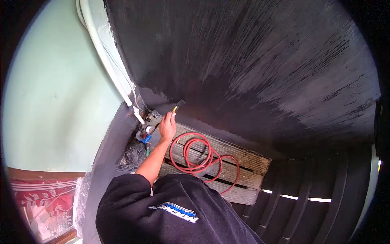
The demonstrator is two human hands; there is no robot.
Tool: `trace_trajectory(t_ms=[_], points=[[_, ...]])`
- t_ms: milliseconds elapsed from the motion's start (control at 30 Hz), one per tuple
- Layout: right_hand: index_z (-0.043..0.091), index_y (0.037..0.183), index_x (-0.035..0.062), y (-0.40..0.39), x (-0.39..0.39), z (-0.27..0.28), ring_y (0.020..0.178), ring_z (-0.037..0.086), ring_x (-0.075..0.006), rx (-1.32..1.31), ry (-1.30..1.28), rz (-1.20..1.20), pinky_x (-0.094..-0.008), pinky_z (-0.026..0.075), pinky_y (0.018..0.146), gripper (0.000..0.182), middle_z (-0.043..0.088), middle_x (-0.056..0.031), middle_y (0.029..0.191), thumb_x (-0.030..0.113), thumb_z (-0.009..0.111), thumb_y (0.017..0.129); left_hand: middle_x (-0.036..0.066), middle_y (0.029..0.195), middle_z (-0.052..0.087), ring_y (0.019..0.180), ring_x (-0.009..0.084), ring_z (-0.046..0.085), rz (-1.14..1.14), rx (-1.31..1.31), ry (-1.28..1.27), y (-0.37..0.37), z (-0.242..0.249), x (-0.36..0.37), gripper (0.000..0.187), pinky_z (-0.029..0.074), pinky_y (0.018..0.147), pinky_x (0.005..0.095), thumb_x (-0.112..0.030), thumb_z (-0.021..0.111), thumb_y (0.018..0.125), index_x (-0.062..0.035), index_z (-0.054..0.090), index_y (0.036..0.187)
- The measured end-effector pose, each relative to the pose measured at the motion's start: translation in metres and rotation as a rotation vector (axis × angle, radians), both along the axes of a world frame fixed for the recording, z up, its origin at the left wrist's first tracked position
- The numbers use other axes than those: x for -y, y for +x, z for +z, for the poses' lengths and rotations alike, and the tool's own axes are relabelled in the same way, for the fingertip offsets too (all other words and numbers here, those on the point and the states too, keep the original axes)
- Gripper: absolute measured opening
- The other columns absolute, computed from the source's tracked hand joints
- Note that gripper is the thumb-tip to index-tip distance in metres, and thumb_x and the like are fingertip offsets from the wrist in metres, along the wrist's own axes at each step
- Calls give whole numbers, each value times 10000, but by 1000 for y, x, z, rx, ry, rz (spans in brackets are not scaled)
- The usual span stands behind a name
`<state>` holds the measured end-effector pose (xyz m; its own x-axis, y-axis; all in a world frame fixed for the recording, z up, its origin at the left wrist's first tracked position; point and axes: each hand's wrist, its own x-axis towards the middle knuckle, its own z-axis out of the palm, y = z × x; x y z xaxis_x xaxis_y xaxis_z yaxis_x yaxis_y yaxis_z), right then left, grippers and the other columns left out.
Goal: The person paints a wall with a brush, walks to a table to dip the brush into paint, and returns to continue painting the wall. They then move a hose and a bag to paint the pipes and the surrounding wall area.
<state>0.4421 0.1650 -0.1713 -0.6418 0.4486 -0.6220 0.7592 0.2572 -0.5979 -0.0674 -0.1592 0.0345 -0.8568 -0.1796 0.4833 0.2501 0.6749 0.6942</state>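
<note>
My left hand [167,127] is raised out in front of me, its fingers closed around the yellow handle of a paintbrush [175,109]. The dark bristles reach the black-coated wall [227,93] near its lower left corner; whether they press on it is hard to tell. Streaky black brush marks with greyer patches cover much of that wall. Below the hand, a coiled red hose [187,154] rests on a slatted wooden platform [248,177]. My right hand is out of the picture.
A white pipe [106,61] descends beside the pale green wall [57,89] to a round gauge [150,129] and a blue valve [145,138]. A black plastic bag [133,156] lies beneath. A window [48,207] with red fabric is at lower left; dark slats [300,183] stand right.
</note>
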Motion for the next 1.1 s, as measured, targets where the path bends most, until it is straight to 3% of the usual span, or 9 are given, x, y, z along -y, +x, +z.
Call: trace_trajectory(t_ms=[300,400,500,600,700,733,833,933,1100], points=[[660,925,-54,19,3,-15,863,613,-167,-290,-684,-861,-307,489,799,194,676,-77,939,127,650,854,190,1014,643,959,417,594,-61,898,-49,-9,-89,-14,311,469,808,507,-346,486,910,-81,610,1016],[664,945,-45,21,4,-13,862,609,-170,-242,80,-61,-306,487,815,188,673,-75,942,116,618,859,186,1063,636,1026,402,579,-6,930,11,-18,-98,-17,330,463,856,489,-359,497,890,-82,629,1012],[666,955,-34,22,3,-17,873,619,-189,-193,296,48,-309,487,834,177,672,-74,937,96,591,862,214,995,636,970,422,585,41,840,69,-22,-75,-21,307,461,816,504,-353,495,899,-76,616,955],[669,955,-29,3,12,4,844,625,-191,-139,-297,-689,-304,493,806,172,672,-71,925,87,578,866,229,854,632,806,435,599,107,639,138,-9,-45,-23,311,448,684,514,-342,504,925,-43,591,921],[671,942,-34,4,22,20,805,621,-182,-22,-64,-497,-303,492,770,167,673,-66,925,84,584,863,210,811,624,727,409,589,23,203,404,6,-33,-16,260,439,627,474,-284,520,936,-32,580,924],[676,923,-39,-2,15,17,790,622,-182,-90,-561,-940,-305,499,750,158,673,-63,925,81,601,850,195,784,615,688,382,579,-3,121,415,5,-28,-14,213,428,600,445,-242,530,938,-33,569,946],[666,939,-38,-50,38,112,763,640,-205,110,-194,-639,-339,513,709,165,671,-101,874,75,571,864,199,791,616,708,398,577,-42,28,363,-13,-31,-14,215,427,607,455,-249,529,938,-38,563,962],[641,942,-42,25,-6,-27,692,640,-236,-648,44,-11,-376,503,627,167,654,-137,784,74,536,884,213,870,628,796,440,576,-33,319,221,-18,-42,-11,279,427,661,494,-328,476,948,-67,563,991],[622,985,-61,-32,41,77,747,639,-268,-340,-127,-312,-390,490,663,206,655,-190,851,86,508,897,207,974,642,916,437,585,38,841,-75,-24,-136,8,356,440,772,524,-408,449,932,-95,612,974]])
